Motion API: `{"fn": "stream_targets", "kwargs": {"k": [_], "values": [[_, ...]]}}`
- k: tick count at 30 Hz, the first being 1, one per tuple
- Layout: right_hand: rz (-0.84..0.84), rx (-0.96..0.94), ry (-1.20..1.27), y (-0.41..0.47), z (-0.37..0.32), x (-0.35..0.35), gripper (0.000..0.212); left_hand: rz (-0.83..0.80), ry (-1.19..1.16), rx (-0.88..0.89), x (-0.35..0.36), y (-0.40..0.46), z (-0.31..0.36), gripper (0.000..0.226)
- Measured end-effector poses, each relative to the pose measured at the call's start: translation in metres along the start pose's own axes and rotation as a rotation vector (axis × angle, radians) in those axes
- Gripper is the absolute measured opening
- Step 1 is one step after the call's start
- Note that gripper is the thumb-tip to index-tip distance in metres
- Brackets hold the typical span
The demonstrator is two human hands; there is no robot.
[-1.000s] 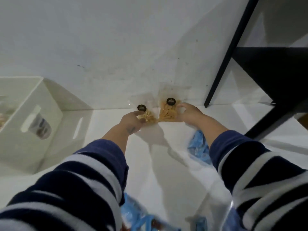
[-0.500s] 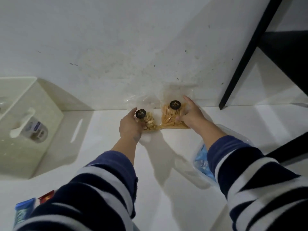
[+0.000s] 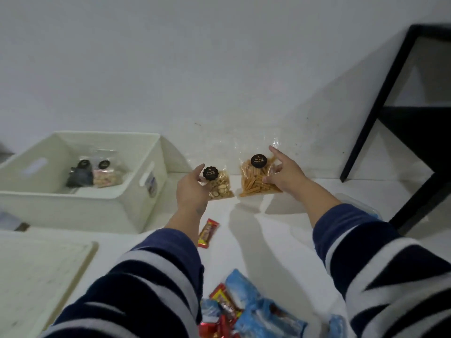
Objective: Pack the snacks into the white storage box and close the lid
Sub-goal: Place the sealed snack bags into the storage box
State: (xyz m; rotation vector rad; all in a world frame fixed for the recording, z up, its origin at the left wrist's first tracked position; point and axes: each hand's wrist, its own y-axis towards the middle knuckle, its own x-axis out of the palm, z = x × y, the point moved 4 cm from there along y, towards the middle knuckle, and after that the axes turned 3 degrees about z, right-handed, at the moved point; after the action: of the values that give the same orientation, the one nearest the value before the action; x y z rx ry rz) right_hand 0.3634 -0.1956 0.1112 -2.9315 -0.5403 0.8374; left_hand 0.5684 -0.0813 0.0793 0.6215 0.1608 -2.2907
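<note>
My left hand [image 3: 190, 191] grips a clear bag of nuts [image 3: 219, 185] with a round black label. The fingers of my right hand [image 3: 284, 175] are closed over a clear bag of orange sticks [image 3: 253, 180], also black-labelled. Both bags stand near the wall. The white storage box [image 3: 136, 191] sits open to the left and holds two labelled snack bags [image 3: 97, 173]. Its flat white lid [image 3: 36, 276] lies in front of it at the lower left.
A red wrapped bar [image 3: 207, 232] lies between my arms. A heap of blue and red snack packets [image 3: 246, 311] lies near the bottom edge. A black shelf frame [image 3: 373, 101] stands at the right against the wall.
The view has swung left and back, so the box's inside, its lid and the near packets now show. Both hands stay on the two clear bags by the wall.
</note>
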Motion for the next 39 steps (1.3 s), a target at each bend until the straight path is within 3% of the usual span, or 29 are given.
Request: {"fn": "stream_targets", "kwargs": {"k": [10, 17, 29, 39], "values": [[-0.012, -0.183, -0.003, -0.146, -0.129, 0.091, 0.092, 0.096, -0.006, 0.104, -0.215, -0.073, -0.010, 0.062], [-0.051, -0.270, -0.050, -0.171, -0.191, 0.150, 0.091, 0.204, -0.066, 0.068, -0.311, -0.064, -0.028, 0.061], [0.027, -0.245, -0.134, -0.101, -0.231, 0.228, 0.090, 0.262, -0.029, 0.055, -0.347, 0.029, -0.059, 0.062], [0.124, -0.147, -0.355, -0.044, -0.231, 0.293, 0.088, 0.069, 0.159, -0.032, -0.312, 0.134, -0.103, 0.062]]}}
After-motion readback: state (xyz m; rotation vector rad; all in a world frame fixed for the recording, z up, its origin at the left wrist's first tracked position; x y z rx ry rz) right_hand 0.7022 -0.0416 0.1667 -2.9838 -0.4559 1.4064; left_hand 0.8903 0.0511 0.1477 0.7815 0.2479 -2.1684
